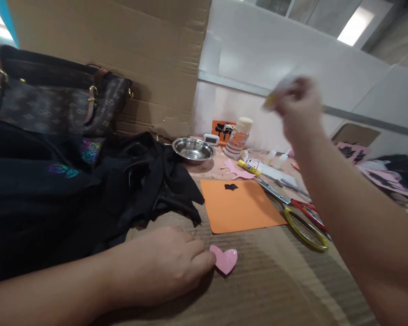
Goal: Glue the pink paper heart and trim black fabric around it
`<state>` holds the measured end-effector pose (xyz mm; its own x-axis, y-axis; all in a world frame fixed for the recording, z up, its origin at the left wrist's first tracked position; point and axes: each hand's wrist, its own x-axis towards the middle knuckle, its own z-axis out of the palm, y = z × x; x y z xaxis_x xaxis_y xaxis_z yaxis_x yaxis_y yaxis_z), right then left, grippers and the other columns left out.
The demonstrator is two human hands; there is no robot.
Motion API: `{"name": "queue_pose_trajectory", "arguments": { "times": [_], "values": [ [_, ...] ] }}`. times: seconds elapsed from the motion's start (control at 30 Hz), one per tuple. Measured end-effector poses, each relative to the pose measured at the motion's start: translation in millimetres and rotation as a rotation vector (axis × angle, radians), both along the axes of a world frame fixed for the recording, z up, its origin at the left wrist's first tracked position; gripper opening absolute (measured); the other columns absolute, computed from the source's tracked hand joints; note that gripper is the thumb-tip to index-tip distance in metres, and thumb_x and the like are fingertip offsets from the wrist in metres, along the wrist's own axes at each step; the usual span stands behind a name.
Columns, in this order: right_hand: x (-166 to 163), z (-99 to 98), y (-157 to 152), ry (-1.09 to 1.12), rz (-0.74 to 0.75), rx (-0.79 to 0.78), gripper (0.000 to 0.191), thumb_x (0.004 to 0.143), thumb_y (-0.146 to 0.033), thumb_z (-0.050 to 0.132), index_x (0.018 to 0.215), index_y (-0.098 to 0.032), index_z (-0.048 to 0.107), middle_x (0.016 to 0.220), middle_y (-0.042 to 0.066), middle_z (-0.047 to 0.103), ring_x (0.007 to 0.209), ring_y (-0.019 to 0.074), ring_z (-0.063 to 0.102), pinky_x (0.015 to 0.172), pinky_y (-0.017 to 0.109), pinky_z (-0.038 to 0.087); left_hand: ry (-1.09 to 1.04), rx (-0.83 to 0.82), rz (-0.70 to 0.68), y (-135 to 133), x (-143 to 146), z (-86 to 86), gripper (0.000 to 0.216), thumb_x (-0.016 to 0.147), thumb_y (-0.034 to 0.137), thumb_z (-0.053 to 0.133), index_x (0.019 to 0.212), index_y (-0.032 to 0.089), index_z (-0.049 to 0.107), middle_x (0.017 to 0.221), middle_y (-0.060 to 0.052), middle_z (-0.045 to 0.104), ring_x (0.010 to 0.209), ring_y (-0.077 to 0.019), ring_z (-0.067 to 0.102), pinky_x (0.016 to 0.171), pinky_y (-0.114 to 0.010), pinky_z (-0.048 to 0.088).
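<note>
Pink heart [225, 261] on brown cardboard [268, 285], near orange sheet [243, 208], touched at left edge by loosely curled left hand [166, 262], grip unclear, blurred pale-and-yellow object [271, 99] pinched in raised right hand [301, 104]

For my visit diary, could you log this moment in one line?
left hand: touching pink heart cutout; right hand: raised, holding blurred yellow-tipped object; orange sheet: black shape on it

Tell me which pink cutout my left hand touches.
The heart, touching your left hand; the spiky pink cutout lies by the far edge of the orange sheet.
</note>
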<state>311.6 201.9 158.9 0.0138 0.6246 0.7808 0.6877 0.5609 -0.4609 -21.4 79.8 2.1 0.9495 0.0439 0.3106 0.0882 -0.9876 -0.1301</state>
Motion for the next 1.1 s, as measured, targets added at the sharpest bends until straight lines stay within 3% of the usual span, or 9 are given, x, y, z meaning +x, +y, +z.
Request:
{"name": "queue_pose_trajectory", "arguments": {
  "times": [0.07, 0.17, 0.27, 0.47, 0.6, 0.7, 0.8, 0.93, 1.1],
  "values": [
    [-22, -40.9, -2, -0.221, 0.109, -0.184, 0.014, 0.093, -0.034, 0.07, 0.096, -0.021, 0.073, 0.093, 0.001, 0.079, 0.089, 0.0196, 0.073, 0.082, 0.034, 0.056, 0.009, -0.006, 0.007, -1, 0, 0.4, 0.011, 0.094, 0.009, 0.055, 0.089, 0.018, 0.061, 0.072, 0.001, 0.066, 0.054, -0.0184, 0.056, 0.048, -0.039, 0.032],
    [-46, -102.7, -1, -0.458, 0.205, -0.339, 0.019, 0.086, -0.017, 0.076, 0.104, -0.022, 0.079, 0.106, 0.003, 0.082, 0.097, 0.0233, 0.075, 0.087, 0.036, 0.057, 0.024, -0.015, 0.008, -1, 0, 0.5, 0.012, 0.095, 0.01, 0.054, 0.092, 0.017, 0.062, 0.075, -0.001, 0.068, 0.055, -0.0187, 0.056, 0.048, -0.039, 0.032],
    [-54, -131.7, 2, -0.58, 0.206, -0.39, 0.032, 0.082, -0.013, 0.079, 0.113, -0.024, 0.079, 0.115, 0.008, 0.081, 0.104, 0.0283, 0.074, 0.091, 0.04, 0.057, 0.005, -0.001, -0.007, 0, 0, -0.1, 0.011, 0.096, 0.011, 0.054, 0.091, 0.017, 0.062, 0.075, -0.002, 0.068, 0.054, -0.0186, 0.056, 0.047, -0.039, 0.033],
    [-57, -138.1, 11, -0.672, 0.157, -0.353, 0.035, 0.087, -0.012, 0.073, 0.119, -0.026, 0.078, 0.134, 0.01, 0.074, 0.123, 0.0329, 0.067, 0.101, 0.045, 0.053, 0.019, -0.001, -0.008, 1, 1, -1.9, 0.012, 0.096, 0.013, 0.053, 0.09, 0.018, 0.062, 0.075, -0.001, 0.069, 0.055, -0.0189, 0.058, 0.046, -0.038, 0.037],
    [-54, -136.1, 0, -0.678, 0.137, -0.32, 0.035, 0.088, -0.013, 0.071, 0.121, -0.022, 0.074, 0.131, 0.014, 0.074, 0.122, 0.0337, 0.067, 0.101, 0.047, 0.054, 0.029, 0.006, -0.006, 2, 0, -1.9, 0.01, 0.096, 0.014, 0.055, 0.091, 0.018, 0.063, 0.076, -0.001, 0.069, 0.056, -0.02, 0.059, 0.047, -0.039, 0.04],
    [-50, -128.6, -37, -0.635, 0.114, -0.281, 0.024, 0.097, -0.014, 0.058, 0.116, -0.019, 0.071, 0.124, 0.016, 0.075, 0.118, 0.0325, 0.069, 0.1, 0.049, 0.053, 0.029, 0.022, 0.006, 1, 0, -0.2, 0.01, 0.096, 0.014, 0.056, 0.093, 0.017, 0.065, 0.076, -0.002, 0.069, 0.058, -0.0205, 0.059, 0.049, -0.039, 0.041],
    [-48, -122.4, -98, -0.586, 0.147, -0.248, 0.015, 0.1, -0.019, 0.055, 0.11, -0.019, 0.067, 0.114, 0.015, 0.076, 0.108, 0.0296, 0.071, 0.094, 0.047, 0.057, 0.029, 0.018, 0.017, 0, -1, 1.2, 0.013, 0.099, 0.016, 0.053, 0.092, 0.017, 0.065, 0.075, -0.002, 0.069, 0.059, -0.0197, 0.059, 0.049, -0.037, 0.04],
    [-51, -127.0, -177, -0.563, 0.381, -0.28, 0.012, 0.099, -0.016, 0.058, 0.109, -0.022, 0.063, 0.105, 0.009, 0.075, 0.096, 0.0217, 0.072, 0.083, 0.034, 0.061, 0.01, 0.009, 0.013, 0, -1, -1.3, 0.013, 0.098, 0.015, 0.052, 0.096, 0.016, 0.065, 0.074, -0.003, 0.068, 0.057, -0.0195, 0.058, 0.048, -0.035, 0.037],
    [-54, -142.9, -216, -0.694, 0.465, -0.165, 0.017, 0.099, -0.008, 0.057, 0.11, -0.02, 0.063, 0.112, 0.012, 0.079, 0.1, 0.0233, 0.073, 0.086, 0.038, 0.06, -0.017, -0.016, 0.007, -1, 0, -6.2, 0.013, 0.1, 0.015, 0.052, 0.102, 0.015, 0.064, 0.074, -0.004, 0.069, 0.057, -0.0194, 0.058, 0.048, -0.033, 0.035]
  ]
}}
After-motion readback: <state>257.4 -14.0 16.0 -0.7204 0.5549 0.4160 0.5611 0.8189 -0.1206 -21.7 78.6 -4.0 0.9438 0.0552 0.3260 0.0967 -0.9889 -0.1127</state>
